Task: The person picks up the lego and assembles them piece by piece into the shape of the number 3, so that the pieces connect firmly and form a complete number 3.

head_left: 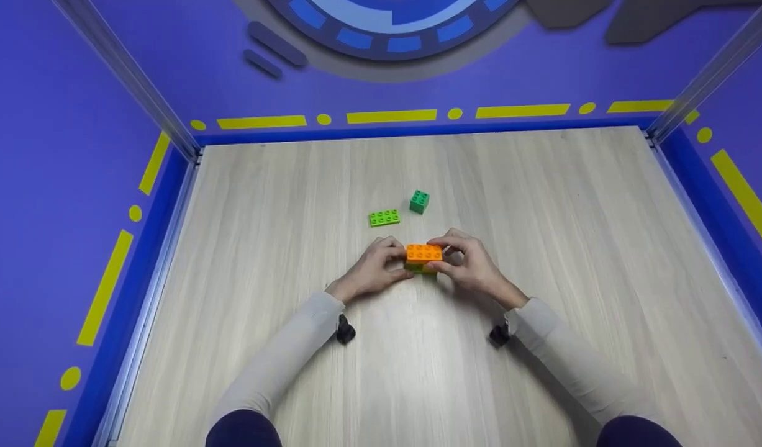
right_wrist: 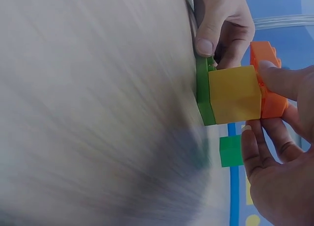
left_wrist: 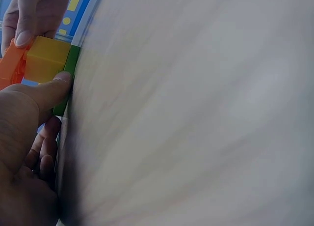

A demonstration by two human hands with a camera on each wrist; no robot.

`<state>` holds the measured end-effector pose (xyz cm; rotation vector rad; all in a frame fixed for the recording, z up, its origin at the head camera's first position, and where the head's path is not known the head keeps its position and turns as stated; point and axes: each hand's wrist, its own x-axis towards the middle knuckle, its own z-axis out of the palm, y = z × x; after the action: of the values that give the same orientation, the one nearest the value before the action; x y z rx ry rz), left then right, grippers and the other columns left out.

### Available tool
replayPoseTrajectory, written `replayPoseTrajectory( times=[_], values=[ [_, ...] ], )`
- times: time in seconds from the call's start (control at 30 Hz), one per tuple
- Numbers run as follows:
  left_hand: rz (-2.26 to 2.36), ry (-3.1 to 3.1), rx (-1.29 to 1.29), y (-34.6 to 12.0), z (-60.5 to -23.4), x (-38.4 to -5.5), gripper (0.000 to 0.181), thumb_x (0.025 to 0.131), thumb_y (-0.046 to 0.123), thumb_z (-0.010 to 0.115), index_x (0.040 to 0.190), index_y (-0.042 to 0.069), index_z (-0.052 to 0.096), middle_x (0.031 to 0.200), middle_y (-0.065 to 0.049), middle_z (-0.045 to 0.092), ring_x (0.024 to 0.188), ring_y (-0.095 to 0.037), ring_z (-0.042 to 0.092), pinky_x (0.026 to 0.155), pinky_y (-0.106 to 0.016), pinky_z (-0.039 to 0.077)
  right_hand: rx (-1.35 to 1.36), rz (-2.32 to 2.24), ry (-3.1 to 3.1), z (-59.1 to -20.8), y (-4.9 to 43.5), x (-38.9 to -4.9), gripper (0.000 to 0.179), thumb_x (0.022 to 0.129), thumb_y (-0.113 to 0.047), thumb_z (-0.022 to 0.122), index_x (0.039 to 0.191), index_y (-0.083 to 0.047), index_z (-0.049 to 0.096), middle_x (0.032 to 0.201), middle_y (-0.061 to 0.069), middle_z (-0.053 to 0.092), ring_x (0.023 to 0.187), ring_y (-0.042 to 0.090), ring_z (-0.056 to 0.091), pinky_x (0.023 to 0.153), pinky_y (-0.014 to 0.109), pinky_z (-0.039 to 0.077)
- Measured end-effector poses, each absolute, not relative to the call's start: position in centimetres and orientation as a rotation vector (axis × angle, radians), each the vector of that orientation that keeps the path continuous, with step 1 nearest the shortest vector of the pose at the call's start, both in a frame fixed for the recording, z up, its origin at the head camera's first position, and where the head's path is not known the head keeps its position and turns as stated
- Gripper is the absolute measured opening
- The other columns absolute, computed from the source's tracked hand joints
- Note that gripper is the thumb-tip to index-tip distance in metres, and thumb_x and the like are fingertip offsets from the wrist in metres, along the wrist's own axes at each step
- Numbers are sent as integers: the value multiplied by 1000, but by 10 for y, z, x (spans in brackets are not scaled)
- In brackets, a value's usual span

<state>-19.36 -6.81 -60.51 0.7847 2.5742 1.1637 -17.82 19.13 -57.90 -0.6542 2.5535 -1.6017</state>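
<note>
A small stack of toy building bricks stands on the table between both hands. Its bottom is a flat green plate (right_wrist: 205, 98), with a yellow brick (right_wrist: 235, 94) on it and an orange brick (head_left: 424, 252) uppermost. My left hand (head_left: 373, 267) pinches the green plate's left end, thumb on the near side. From the right, my right hand (head_left: 474, 264) holds the orange brick between thumb and fingers. In the left wrist view the orange brick looks slightly tilted against the yellow one; whether it is fully seated I cannot tell.
Beyond the hands lie a light-green eight-stud plate (head_left: 384, 218) and a darker green brick (head_left: 420, 202). The wooden table (head_left: 281, 198) is bordered by blue panels (head_left: 381, 93) at the back and sides.
</note>
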Motion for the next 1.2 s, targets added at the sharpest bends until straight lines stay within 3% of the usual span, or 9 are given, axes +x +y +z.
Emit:
replayPoseTrajectory(
  times=[0.17, 0.43, 0.63, 0.9, 1.03, 1.2],
  values=[
    [1188, 2552, 781, -69, -604, -194, 36, 95, 30, 84, 127, 13, 78, 117, -2, 64, 111, -20, 54, 99, -37, 45, -669, -1589, 2567, -579, 192, -178, 34, 89, -14, 89, 121, -10, 80, 104, 7, 72, 99, 22, 67, 90, 50, 61],
    [1317, 2441, 761, -75, -596, -194, 53, 92, 28, 87, 140, 13, 69, 130, 0, 67, 121, -18, 61, 110, -39, 50, -699, -1561, 2579, -579, 191, -177, 35, 90, -18, 88, 123, -10, 79, 105, 6, 73, 99, 22, 67, 90, 50, 61],
    [1363, 2421, 773, -81, -592, -192, 55, 94, 29, 85, 144, 15, 67, 134, 2, 68, 120, -19, 64, 107, -37, 53, -691, -1535, 2587, -579, 192, -177, 35, 91, -16, 87, 124, -9, 78, 106, 6, 72, 100, 22, 68, 92, 49, 62],
    [1298, 2494, 735, -79, -596, -191, 52, 95, 26, 84, 143, 12, 68, 134, -2, 70, 123, -19, 63, 109, -40, 51, -694, -1523, 2596, -577, 192, -176, 36, 91, -17, 87, 125, -7, 78, 106, 5, 70, 100, 20, 69, 94, 48, 62],
    [1209, 2529, 725, -76, -596, -191, 49, 96, 27, 83, 141, 12, 70, 128, -1, 69, 117, -19, 59, 103, -38, 50, -705, -1503, 2611, -577, 192, -176, 36, 91, -17, 87, 124, -7, 78, 105, 4, 70, 100, 20, 70, 95, 46, 62],
    [1167, 2549, 739, -73, -594, -192, 37, 96, 25, 83, 129, 10, 77, 120, -2, 70, 111, -21, 59, 100, -38, 50, -731, -1497, 2639, -578, 192, -177, 35, 91, -16, 87, 123, -6, 79, 104, 4, 71, 99, 20, 69, 93, 46, 62]
  ],
)
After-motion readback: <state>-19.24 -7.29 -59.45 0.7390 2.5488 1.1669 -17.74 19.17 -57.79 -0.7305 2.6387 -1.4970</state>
